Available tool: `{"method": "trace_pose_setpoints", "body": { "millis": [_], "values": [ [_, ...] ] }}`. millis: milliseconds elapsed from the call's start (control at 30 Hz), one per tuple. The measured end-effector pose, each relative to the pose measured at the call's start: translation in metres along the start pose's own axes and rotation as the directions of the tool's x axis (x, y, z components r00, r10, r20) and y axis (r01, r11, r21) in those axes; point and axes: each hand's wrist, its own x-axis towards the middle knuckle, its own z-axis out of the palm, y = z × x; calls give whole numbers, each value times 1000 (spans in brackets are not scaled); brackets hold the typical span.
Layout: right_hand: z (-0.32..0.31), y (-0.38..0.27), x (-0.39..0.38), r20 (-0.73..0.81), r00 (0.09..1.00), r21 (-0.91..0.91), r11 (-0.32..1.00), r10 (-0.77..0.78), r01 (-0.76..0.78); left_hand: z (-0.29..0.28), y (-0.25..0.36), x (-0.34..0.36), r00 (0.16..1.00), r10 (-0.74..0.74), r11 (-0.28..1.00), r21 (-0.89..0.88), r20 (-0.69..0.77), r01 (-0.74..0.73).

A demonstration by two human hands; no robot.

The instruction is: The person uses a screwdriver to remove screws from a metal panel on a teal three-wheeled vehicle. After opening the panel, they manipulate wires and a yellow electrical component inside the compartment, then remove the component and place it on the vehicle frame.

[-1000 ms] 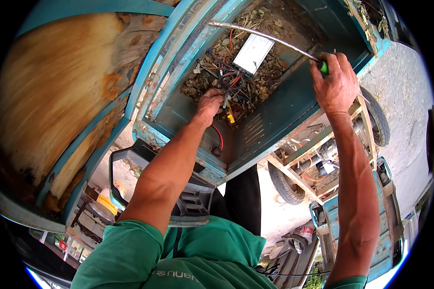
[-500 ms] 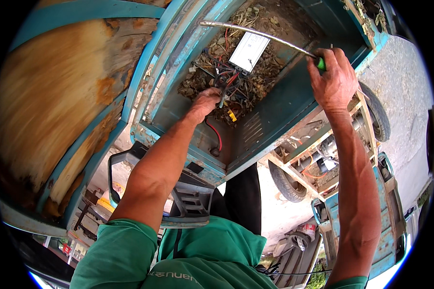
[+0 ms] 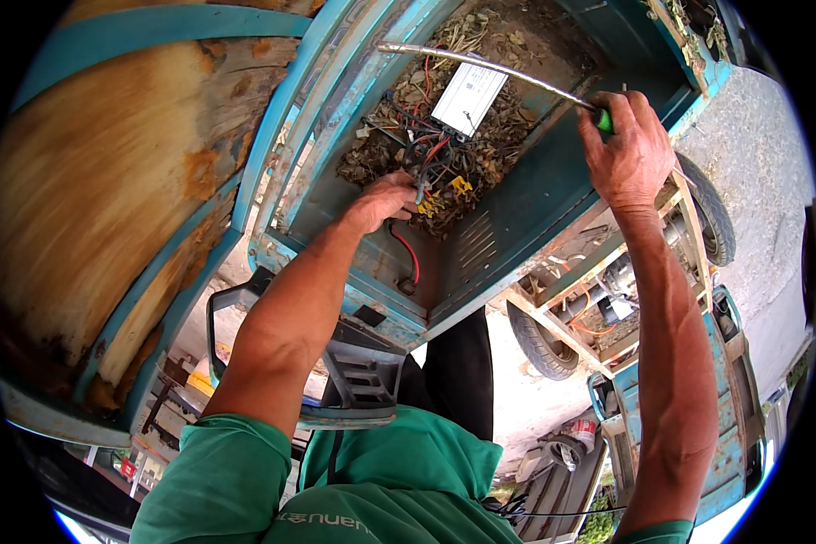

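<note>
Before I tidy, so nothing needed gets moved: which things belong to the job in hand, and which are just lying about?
Likely in the job:
- wire bundle, at the left hand
- green-handled tool, in the right hand
- white box, alongside
- yellow pieces, nearby

Seemingly just lying about:
- dry leaves around the wire bundle
- red-and-white container

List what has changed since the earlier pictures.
One yellow plastic piece now shows farther up and right, toward the white rectangular box; another yellow piece shows beside the bare left hand. Earlier, yellow showed in just one spot, below that hand's fingers. Whether anything was released is unclear. The bare right hand still grips the green-handled, metal-shafted tool; the box stayed put.
</note>
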Motion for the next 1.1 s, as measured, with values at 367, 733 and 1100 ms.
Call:
{"method": "trace_pose_setpoints", "body": {
  "millis": [367, 733, 1100],
  "values": [
    [1, 4, -1, 4, 1000, 7, 1000, -19, 19, 21, -5, -10, 1000, -22, 987, -162, -17, 19],
    [6, 7, -3, -26, 999, -17, 1000, -20, 19, 46, -13, 0, 991, 18, 999, -47, -131, -25],
    [7, 9, -6, -88, 995, -9, 999, -48, 48, 51, -25, 22, 1000, -5, 906, -423, 25, 15]
  ]
}}
